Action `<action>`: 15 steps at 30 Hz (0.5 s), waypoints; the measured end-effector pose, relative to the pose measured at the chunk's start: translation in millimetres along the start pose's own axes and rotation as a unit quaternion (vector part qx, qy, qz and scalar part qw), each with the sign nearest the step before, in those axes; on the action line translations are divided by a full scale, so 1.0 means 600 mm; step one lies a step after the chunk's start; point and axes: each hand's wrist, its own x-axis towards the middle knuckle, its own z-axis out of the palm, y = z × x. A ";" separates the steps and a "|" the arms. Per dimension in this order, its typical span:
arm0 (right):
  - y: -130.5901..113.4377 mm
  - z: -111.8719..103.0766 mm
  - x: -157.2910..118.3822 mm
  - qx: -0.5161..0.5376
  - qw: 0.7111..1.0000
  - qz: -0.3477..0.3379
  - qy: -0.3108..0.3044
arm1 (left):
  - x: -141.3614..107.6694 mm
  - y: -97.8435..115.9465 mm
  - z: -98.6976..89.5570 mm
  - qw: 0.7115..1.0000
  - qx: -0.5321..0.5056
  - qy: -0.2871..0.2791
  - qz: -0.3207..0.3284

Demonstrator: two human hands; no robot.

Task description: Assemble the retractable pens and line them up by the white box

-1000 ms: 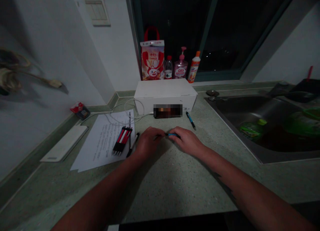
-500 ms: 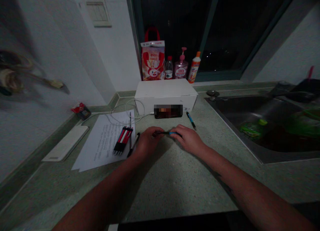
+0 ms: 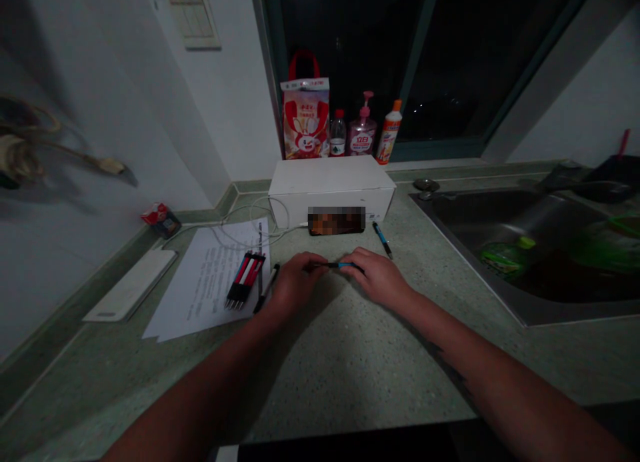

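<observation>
A black and blue pen point(image 3: 340, 265) lies sideways between my two hands, just above the counter. My left hand point(image 3: 299, 275) pinches its dark end; my right hand point(image 3: 373, 272) grips the blue end. Fingers cover both tips of the pen. Beyond my right hand another blue and black pen point(image 3: 383, 240) rests on the counter. Beside my left hand lies a black and white pen point(image 3: 267, 289). Several pens with red, white and black barrels point(image 3: 245, 280) lie side by side on printed sheets of paper point(image 3: 200, 282).
A white box point(image 3: 330, 179) stands at the back, with a phone point(image 3: 337, 223) leaning against it and a white cable running left. The sink point(image 3: 470, 262) is at the right, holding a green bottle point(image 3: 505, 259). A white flat slab point(image 3: 130, 285) lies by the left wall.
Both hands keep their hold on the pen in nearly the same place. The camera view has shifted very slightly.
</observation>
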 end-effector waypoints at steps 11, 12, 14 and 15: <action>0.001 0.000 -0.001 0.000 1.000 -0.007 -0.001 | -0.001 0.006 -0.001 0.999 -0.022 -0.001 0.023; 0.000 0.000 -0.001 -0.001 1.000 -0.007 -0.001 | -0.001 0.006 -0.001 1.000 -0.025 -0.005 0.006; -0.001 0.000 -0.001 -0.001 1.000 -0.006 -0.002 | -0.001 0.005 0.000 1.000 -0.013 -0.012 -0.008; -0.001 0.000 -0.001 0.000 1.000 -0.005 -0.002 | -0.001 0.005 0.000 1.000 -0.004 -0.011 -0.001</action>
